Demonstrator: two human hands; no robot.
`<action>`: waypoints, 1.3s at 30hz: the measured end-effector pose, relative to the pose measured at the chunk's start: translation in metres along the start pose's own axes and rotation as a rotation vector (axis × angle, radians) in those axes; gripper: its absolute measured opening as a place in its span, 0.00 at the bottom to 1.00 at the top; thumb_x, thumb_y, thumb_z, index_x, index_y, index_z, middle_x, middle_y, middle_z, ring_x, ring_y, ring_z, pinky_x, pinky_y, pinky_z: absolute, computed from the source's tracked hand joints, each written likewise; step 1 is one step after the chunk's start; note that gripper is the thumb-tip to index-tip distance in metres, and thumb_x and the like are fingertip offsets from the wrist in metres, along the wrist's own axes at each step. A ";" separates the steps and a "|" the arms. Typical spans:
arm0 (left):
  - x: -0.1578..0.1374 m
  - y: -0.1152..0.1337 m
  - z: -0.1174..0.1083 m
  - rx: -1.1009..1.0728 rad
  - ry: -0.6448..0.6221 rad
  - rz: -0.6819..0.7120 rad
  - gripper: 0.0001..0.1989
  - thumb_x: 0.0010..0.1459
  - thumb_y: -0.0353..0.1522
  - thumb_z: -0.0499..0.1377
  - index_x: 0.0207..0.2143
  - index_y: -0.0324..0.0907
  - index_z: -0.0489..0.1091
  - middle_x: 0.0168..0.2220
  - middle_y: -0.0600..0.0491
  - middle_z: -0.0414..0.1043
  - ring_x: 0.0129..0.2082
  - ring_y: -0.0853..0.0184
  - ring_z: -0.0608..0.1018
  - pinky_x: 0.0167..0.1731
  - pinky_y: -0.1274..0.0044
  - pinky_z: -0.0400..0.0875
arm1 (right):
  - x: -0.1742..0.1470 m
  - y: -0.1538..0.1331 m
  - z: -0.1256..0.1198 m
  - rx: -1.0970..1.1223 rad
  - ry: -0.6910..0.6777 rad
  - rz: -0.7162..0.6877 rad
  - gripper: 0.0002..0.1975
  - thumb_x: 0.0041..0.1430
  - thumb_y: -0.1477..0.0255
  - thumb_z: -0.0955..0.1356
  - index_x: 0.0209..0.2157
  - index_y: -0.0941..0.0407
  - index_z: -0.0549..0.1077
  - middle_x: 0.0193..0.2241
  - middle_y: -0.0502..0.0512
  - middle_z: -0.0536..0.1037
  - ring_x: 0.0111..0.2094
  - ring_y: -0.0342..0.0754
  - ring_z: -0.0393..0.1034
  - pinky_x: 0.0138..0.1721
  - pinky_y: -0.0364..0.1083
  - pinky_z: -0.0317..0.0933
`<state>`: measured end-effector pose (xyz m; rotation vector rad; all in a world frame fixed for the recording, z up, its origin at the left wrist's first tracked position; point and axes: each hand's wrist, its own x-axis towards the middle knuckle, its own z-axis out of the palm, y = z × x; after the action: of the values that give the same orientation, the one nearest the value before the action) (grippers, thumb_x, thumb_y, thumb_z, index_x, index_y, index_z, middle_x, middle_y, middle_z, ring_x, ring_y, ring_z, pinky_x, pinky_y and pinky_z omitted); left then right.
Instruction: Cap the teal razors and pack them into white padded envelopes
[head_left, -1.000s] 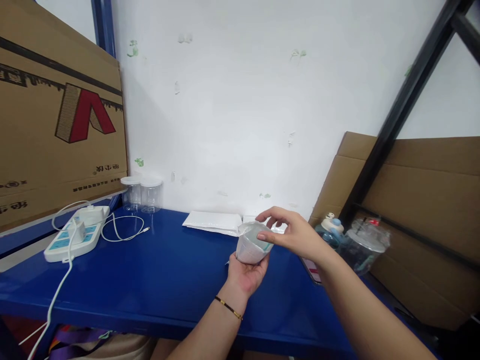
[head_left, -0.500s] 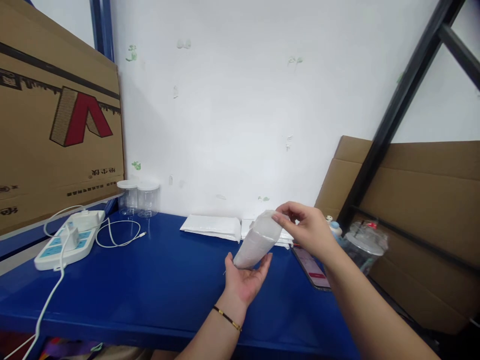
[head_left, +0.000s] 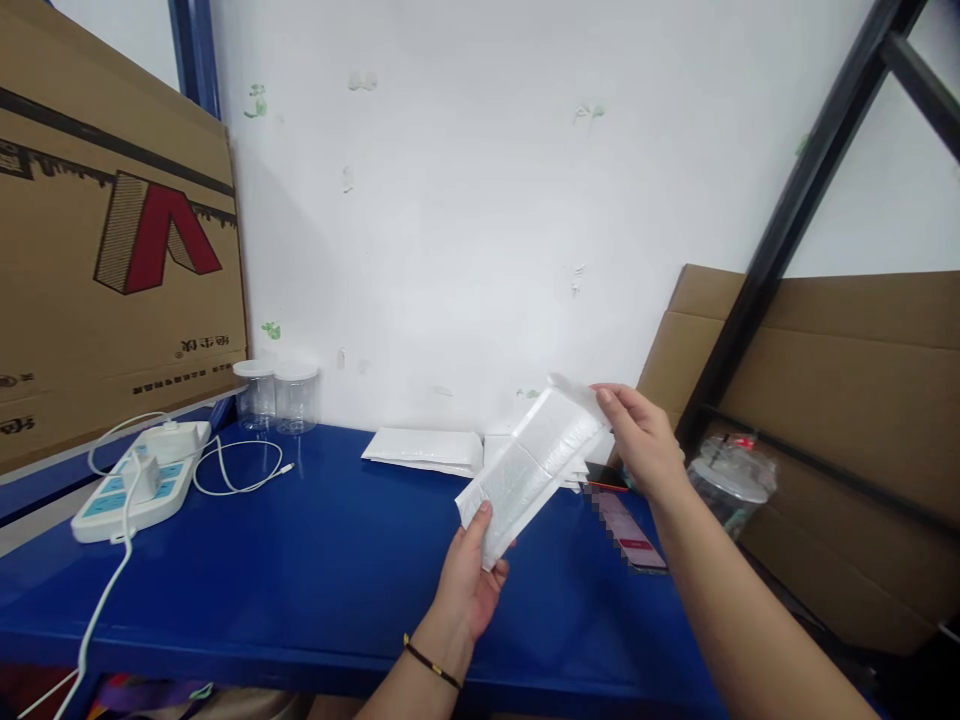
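A white padded pouch (head_left: 534, 465) is held stretched out flat and slanted above the blue table (head_left: 315, 570), near its back edge. Its lower end is pinched by the raised left hand (head_left: 469, 585), thumb on top, while its upper end is gripped by the fingertips of the right hand (head_left: 641, 440), wrist bent.

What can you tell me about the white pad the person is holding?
The pad is a long, flat, white strip with a soft quilted surface and faint fold creases across it, seemingly inside thin clear wrap. It is stretched out straight and slanted, low at the left, high at the right, above the blue table. The left hand pinches its lower end; the right hand holds the upper end.
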<state>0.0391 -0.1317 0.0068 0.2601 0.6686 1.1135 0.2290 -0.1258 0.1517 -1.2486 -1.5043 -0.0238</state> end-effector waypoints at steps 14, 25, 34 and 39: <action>0.048 0.108 -0.002 0.089 -0.420 -0.261 0.24 0.58 0.47 0.51 0.43 0.33 0.66 0.37 0.42 0.75 0.24 0.69 0.77 0.14 0.83 0.69 | -0.006 0.061 0.001 -0.200 -0.163 -0.210 0.13 0.60 0.63 0.63 0.34 0.56 0.74 0.29 0.52 0.77 0.32 0.47 0.70 0.34 0.44 0.62; 0.121 0.111 -0.041 0.008 0.166 0.049 0.01 0.54 0.27 0.55 0.31 0.38 0.64 0.24 0.57 0.67 0.15 0.78 0.70 0.11 0.88 0.59 | 0.043 0.221 0.053 -0.689 -0.274 0.369 0.13 0.50 0.67 0.64 0.21 0.60 0.73 0.22 0.60 0.75 0.30 0.54 0.70 0.33 0.48 0.59; 0.122 0.109 -0.039 -0.066 0.247 0.056 0.02 0.56 0.29 0.53 0.32 0.40 0.60 0.30 0.51 0.69 0.25 0.70 0.77 0.25 0.79 0.73 | 0.007 0.137 0.157 -0.571 -0.549 -0.315 0.29 0.53 0.63 0.64 0.57 0.56 0.61 0.57 0.60 0.64 0.57 0.56 0.57 0.56 0.54 0.50; 0.118 0.105 -0.038 -0.059 0.215 0.039 0.07 0.56 0.32 0.56 0.36 0.39 0.62 0.35 0.48 0.70 0.32 0.67 0.77 0.30 0.77 0.73 | -0.016 0.091 0.222 -0.619 -0.683 -0.339 0.24 0.54 0.78 0.61 0.54 0.57 0.66 0.55 0.61 0.68 0.54 0.54 0.63 0.54 0.52 0.57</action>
<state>-0.0302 0.0138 -0.0121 0.1035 0.8225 1.2076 0.1324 0.0384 0.0044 -1.5524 -2.4162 -0.3378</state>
